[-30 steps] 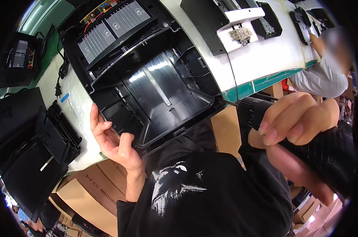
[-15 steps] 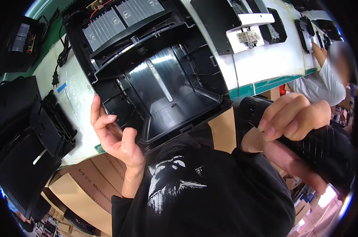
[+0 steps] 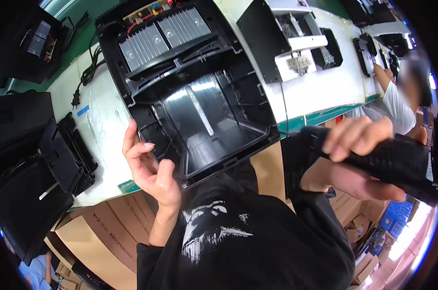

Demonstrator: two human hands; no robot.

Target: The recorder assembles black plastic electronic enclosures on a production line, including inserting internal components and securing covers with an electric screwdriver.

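A black plastic appliance housing (image 3: 202, 169) stands at the table's near edge, its hollow inside facing up toward me. Two grey finned metal blocks (image 3: 187, 30) and some wiring sit in its far section. Against the housing's left wall rests my left hand (image 3: 153, 169), fingers apart and partly bent, not wrapped round anything. My right hand (image 3: 356, 154) grips a black electric screwdriver (image 3: 393, 162) at the right. Its thin bit points left, at the housing's near right corner; whether the tip touches is unclear.
Right of the housing stands an open-fronted bin rack (image 3: 257, 43) with a white tray of small metal parts (image 3: 298, 63). Black panels (image 3: 66, 157) and a power cord (image 3: 86, 77) lie left. Cardboard boxes (image 3: 103, 237) flank me below. A person (image 3: 398, 99) works far right.
My right hand has brought the screwdriver lower and farther from the camera, with its bit now showing by the housing's corner. The whole scene has shifted slightly; my left hand stays at the housing's wall.
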